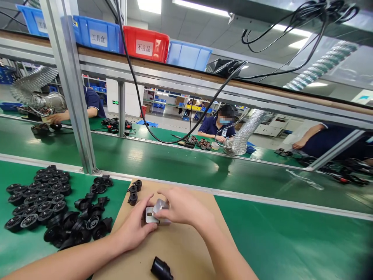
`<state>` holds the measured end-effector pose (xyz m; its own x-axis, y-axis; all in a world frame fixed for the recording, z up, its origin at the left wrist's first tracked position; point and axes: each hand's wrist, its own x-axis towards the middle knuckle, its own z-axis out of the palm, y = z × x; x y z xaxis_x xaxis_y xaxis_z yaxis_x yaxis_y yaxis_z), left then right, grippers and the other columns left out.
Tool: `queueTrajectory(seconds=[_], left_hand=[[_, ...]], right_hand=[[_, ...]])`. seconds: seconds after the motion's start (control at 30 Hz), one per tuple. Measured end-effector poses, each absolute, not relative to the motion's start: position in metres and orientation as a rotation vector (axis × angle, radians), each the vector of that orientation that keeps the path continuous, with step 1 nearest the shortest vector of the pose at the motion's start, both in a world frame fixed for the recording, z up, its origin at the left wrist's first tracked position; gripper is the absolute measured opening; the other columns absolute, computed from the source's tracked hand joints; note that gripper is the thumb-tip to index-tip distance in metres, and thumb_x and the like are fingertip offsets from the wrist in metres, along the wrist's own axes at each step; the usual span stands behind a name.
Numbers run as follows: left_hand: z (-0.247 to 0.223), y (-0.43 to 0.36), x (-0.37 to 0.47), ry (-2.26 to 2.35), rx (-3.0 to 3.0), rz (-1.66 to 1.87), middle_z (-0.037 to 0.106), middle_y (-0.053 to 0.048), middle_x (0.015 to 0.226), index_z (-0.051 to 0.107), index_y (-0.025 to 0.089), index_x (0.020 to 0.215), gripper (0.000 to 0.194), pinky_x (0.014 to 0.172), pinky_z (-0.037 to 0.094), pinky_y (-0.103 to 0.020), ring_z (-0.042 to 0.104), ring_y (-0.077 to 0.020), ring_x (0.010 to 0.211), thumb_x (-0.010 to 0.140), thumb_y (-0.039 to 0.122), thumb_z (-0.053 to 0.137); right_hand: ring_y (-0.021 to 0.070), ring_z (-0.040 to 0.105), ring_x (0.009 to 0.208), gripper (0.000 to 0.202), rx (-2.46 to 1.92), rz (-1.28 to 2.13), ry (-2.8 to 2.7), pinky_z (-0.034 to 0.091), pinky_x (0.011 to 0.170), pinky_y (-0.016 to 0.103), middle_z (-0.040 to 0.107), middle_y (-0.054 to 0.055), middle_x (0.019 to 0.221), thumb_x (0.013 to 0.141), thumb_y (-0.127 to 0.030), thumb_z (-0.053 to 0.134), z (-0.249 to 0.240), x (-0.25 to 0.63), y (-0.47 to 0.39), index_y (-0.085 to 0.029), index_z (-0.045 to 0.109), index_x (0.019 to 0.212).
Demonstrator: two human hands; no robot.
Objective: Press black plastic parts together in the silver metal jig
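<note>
My left hand [137,222] is curled around the left side of a small silver metal block [149,218] with a dark slot in its top. The block sits on a brown cardboard sheet [186,249]. My right hand [181,206] grips a shiny metal piece [160,206] between thumb and fingers, tilted over the block's right part. Whether the two metal parts touch is hidden by the fingers. A black cylindrical part [161,268] lies nearer to me on the cardboard. Beyond my left hand stand several small black caps with spouts [133,194].
Many round black parts [43,206] and black curved housings [84,221] cover the green bench at left. A metal post [68,85] rises behind them. Overhead, a shelf carries blue bins [96,35] and a red bin [145,43]; a black cable [136,97] hangs low. Co-workers sit across the bench.
</note>
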<state>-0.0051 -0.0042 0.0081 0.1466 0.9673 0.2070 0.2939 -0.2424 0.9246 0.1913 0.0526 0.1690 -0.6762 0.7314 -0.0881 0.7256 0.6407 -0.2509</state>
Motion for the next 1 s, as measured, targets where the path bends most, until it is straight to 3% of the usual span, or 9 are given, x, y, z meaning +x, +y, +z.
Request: queueTrajectory(seconds=[0.1,0.27,0.33,0.43,0.63,0.7,0.83,0.9,1.0], left_hand=[[0.011,-0.005,-0.005,1.246,1.68,1.112,0.063,-0.009,0.137,0.031,0.03,0.162,0.088,0.11,0.047,-0.051,0.06,-0.0305,0.125,0.084,0.015,0.07],[0.012,-0.005,-0.004,1.235,1.68,1.114,0.062,-0.01,0.136,0.031,0.03,0.162,0.089,0.109,0.049,-0.051,0.062,-0.0303,0.121,0.084,0.015,0.07],[0.011,-0.005,-0.004,1.239,1.691,1.109,0.062,-0.01,0.135,0.031,0.03,0.162,0.089,0.111,0.047,-0.053,0.061,-0.0305,0.121,0.083,0.014,0.07],[0.01,-0.005,-0.003,1.256,1.682,1.115,0.062,-0.01,0.134,0.03,0.031,0.163,0.091,0.111,0.047,-0.054,0.061,-0.031,0.122,0.083,0.014,0.07],[0.007,-0.005,-0.003,1.181,1.669,1.136,0.063,-0.01,0.136,0.03,0.031,0.163,0.09,0.11,0.05,-0.052,0.062,-0.0313,0.124,0.083,0.013,0.07],[0.007,-0.005,-0.004,1.187,1.663,1.125,0.064,-0.009,0.135,0.029,0.031,0.163,0.092,0.113,0.047,-0.053,0.062,-0.0312,0.125,0.083,0.012,0.07],[0.009,-0.006,-0.003,1.194,1.664,1.134,0.062,-0.011,0.139,0.028,0.03,0.164,0.092,0.115,0.045,-0.054,0.061,-0.0319,0.127,0.084,0.013,0.07],[0.008,-0.006,-0.003,1.203,1.663,1.126,0.061,-0.012,0.139,0.027,0.029,0.164,0.092,0.115,0.045,-0.055,0.06,-0.0325,0.127,0.084,0.014,0.07],[0.007,-0.006,-0.003,1.198,1.661,1.116,0.061,-0.012,0.138,0.028,0.028,0.163,0.092,0.115,0.044,-0.056,0.06,-0.0323,0.126,0.083,0.012,0.07]], right_hand=[[0.0343,0.071,0.093,0.046,-1.413,0.308,-2.764,0.045,0.071,0.035,0.077,0.015,0.101,0.086,-0.058,0.073,0.17,0.19,0.05,-0.016,0.075,0.104],[0.03,0.069,0.105,0.043,-1.129,0.448,-2.844,0.045,0.076,0.031,0.076,0.006,0.114,0.082,-0.037,0.082,0.172,0.185,0.045,-0.026,0.069,0.121],[0.032,0.071,0.096,0.031,-1.313,0.333,-2.842,0.044,0.074,0.033,0.077,0.011,0.102,0.089,-0.043,0.075,0.172,0.183,0.044,-0.02,0.072,0.109],[0.0349,0.07,0.098,0.051,-1.476,0.338,-2.779,0.045,0.074,0.035,0.075,0.015,0.106,0.086,-0.06,0.075,0.171,0.187,0.044,-0.017,0.07,0.113],[0.0313,0.067,0.108,0.046,-1.164,0.476,-2.919,0.046,0.079,0.032,0.073,0.009,0.115,0.081,-0.027,0.08,0.167,0.183,0.041,-0.025,0.065,0.124],[0.0353,0.069,0.101,0.036,-1.377,0.346,-2.879,0.046,0.077,0.036,0.074,0.016,0.107,0.09,-0.041,0.071,0.166,0.176,0.042,-0.016,0.067,0.117],[0.0384,0.067,0.113,0.069,-1.415,0.48,-2.808,0.049,0.084,0.039,0.071,0.018,0.124,0.085,-0.062,0.075,0.168,0.182,0.043,-0.017,0.061,0.134],[0.0361,0.062,0.124,0.083,-1.271,0.55,-2.814,0.048,0.09,0.038,0.066,0.014,0.137,0.08,-0.05,0.084,0.17,0.188,0.041,-0.024,0.049,0.15],[0.036,0.065,0.115,0.071,-1.309,0.408,-2.82,0.048,0.086,0.039,0.071,0.015,0.123,0.087,-0.034,0.075,0.171,0.185,0.038,-0.021,0.047,0.151]])
